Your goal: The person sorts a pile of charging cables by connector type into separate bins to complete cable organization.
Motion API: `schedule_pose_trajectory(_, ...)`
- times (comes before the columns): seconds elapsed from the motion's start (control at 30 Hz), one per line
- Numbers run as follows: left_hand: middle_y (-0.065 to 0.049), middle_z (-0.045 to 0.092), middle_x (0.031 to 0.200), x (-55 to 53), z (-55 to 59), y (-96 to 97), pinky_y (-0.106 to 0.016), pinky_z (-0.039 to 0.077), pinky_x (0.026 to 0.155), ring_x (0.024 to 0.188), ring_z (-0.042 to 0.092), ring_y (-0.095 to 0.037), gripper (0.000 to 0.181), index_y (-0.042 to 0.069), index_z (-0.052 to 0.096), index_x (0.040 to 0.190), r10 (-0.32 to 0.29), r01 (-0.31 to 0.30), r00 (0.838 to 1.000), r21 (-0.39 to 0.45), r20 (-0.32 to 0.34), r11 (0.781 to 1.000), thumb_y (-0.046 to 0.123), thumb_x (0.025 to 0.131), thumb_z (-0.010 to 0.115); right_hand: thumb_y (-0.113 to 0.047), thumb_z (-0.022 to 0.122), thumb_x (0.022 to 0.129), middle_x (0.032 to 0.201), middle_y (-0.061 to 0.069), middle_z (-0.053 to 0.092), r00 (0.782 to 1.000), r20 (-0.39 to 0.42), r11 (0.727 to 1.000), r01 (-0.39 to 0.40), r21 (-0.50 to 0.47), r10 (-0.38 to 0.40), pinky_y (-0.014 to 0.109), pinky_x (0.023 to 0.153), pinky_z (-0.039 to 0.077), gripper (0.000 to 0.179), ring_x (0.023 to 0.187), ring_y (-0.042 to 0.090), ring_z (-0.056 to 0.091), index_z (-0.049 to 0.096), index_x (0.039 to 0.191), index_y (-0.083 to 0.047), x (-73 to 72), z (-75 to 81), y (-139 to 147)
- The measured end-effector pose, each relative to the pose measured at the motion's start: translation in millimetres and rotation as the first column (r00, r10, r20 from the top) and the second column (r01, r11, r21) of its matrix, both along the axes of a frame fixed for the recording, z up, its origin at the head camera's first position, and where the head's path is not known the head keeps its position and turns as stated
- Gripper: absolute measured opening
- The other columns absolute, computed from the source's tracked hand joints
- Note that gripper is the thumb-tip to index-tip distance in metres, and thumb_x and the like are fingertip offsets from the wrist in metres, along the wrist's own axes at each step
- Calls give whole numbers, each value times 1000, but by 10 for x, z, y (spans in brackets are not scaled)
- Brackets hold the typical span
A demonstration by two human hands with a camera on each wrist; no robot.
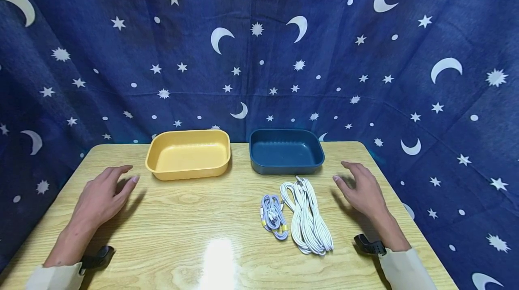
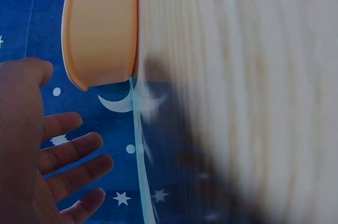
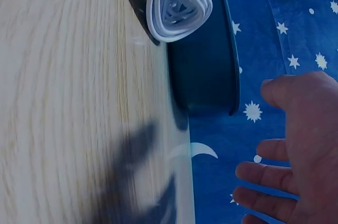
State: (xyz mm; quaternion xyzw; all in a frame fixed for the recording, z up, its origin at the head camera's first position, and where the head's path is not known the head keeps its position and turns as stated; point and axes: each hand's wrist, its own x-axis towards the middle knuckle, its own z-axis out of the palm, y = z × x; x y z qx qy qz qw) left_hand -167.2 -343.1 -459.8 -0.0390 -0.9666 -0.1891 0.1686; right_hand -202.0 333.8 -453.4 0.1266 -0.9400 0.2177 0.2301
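Observation:
My left hand (image 1: 101,195) hovers over the left side of the table, fingers relaxed and holding nothing, just left of a yellow tray (image 1: 188,174). In the left wrist view its spread fingers (image 2: 79,152) show beside the tray's end. My right hand (image 1: 362,191) hovers at the right side, also empty, with its thumb toward a large bundle of white cable (image 1: 310,222). Left of that bundle lies a smaller coiled lavender cable (image 1: 273,217) with yellow ties. Behind the cables stands a dark blue tray (image 1: 287,169), also seen in the right wrist view.
Both trays stand near the back edge of the light wooden table (image 1: 170,236). A dark blue curtain (image 1: 259,47) with white moons and stars hangs behind and around it. Each wrist wears a black band, like the left band (image 1: 97,257).

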Motion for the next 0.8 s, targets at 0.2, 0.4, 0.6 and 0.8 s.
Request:
schedule_pose_trajectory(0.2,-33,58,135,-5,3,13,-74,38,97,123,54,-55,52,-2,56,143,-17,17,999,-1,-28,1000,37,108,62,-29,74,99,128,25,67,1000,12,1000,-7,5,7,66,103,45,49,123,48,61,64,136,2,23,19,-59)
schedule_pose_trajectory(0.4,-32,58,136,-16,22,40,-74,38,98,125,53,-54,51,0,56,143,-27,26,999,-2,-34,1000,37,108,62,-26,75,99,127,24,68,999,7,999,-40,5,40,65,103,46,48,122,47,62,64,137,2,38,37,-106)
schedule_pose_trajectory(0.6,-31,57,137,-36,33,72,-74,37,98,126,52,-54,51,0,56,143,-30,30,999,-1,-36,1000,36,107,64,-25,76,98,126,22,69,997,-3,997,-78,2,78,64,103,46,47,122,46,63,65,136,2,52,58,-157)
schedule_pose_trajectory(0.8,-30,56,137,-62,35,94,-75,37,98,126,52,-55,51,1,57,142,-39,39,999,7,-37,999,37,107,63,-23,77,97,124,21,70,995,-3,995,-99,1,99,63,102,47,46,120,44,64,66,134,2,82,84,-225)
